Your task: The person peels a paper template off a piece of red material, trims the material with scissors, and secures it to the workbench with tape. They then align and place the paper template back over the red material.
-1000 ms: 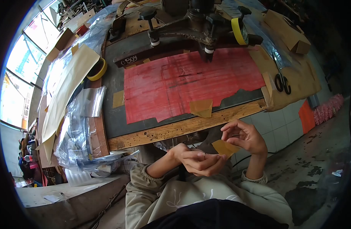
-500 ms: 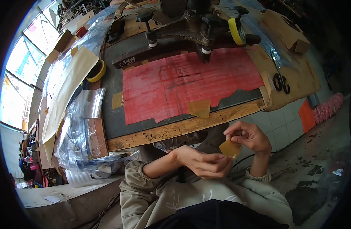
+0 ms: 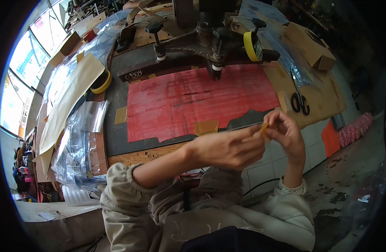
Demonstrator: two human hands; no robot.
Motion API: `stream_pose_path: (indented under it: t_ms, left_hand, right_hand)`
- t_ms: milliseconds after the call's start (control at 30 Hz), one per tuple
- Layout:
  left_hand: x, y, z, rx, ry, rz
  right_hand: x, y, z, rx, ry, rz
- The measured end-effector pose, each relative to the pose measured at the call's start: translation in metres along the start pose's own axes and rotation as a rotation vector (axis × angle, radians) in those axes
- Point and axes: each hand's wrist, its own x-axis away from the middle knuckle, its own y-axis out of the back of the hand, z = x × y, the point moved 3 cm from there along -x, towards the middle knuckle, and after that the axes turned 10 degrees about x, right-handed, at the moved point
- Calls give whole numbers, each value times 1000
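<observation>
A small piece of brown adhesive tape (image 3: 264, 127) is pinched between my two hands, seen almost edge-on. My left hand (image 3: 237, 147) reaches across from the left with its fingertips closed on one side of it. On the other side my right hand (image 3: 288, 134) grips it between thumb and fingers. Both hands are raised in front of the worktable's near right edge. Beyond them, a red streaked sheet (image 3: 193, 98) lies flat on the dark tabletop. Another brown tape piece (image 3: 206, 127) sticks to the sheet's near edge, and one more (image 3: 121, 115) is at its left edge.
A metal press frame (image 3: 193, 40) spans the sheet's far side, with a yellow tape roll (image 3: 252, 46) hanging on it. Scissors (image 3: 300, 103) lie at the right. Clear plastic film (image 3: 73, 145), cream paper (image 3: 69, 101) and another tape roll (image 3: 102, 82) are at the left.
Both hands have risen from below the table edge and moved closer to it, carrying the tape. The tape has turned from face-on to nearly edge-on. My view has shifted slightly.
</observation>
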Motion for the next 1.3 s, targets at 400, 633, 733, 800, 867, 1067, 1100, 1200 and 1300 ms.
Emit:
stream_pose_path:
  t_ms: [400,633,733,800,867,1067,1100,1200,1300]
  left_hand:
    - [-40,-149,92,87,446,-112]
    - [-33,-188,109,65,609,-48]
    - [-32,-194,112,52,612,-16]
    - [-33,-197,112,64,625,23]
    - [-33,-201,114,83,651,89]
    - [-31,-202,116,19,656,-40]
    - [-32,-201,116,18,659,-39]
    - [-33,-199,115,4,656,-45]
    - [-33,-201,116,6,638,-55]
  right_hand:
    - [-117,142,-57,462,-56,-335]
    - [-143,144,-82,862,78,-573]
    - [-143,132,-74,925,143,-652]
    - [-142,126,-72,914,177,-684]
    - [-142,123,-69,878,228,-700]
    - [-144,122,-76,966,262,-717]
    - [-143,121,-75,979,262,-722]
    - [-142,118,-72,1003,259,-726]
    - [-142,120,-73,995,259,-727]
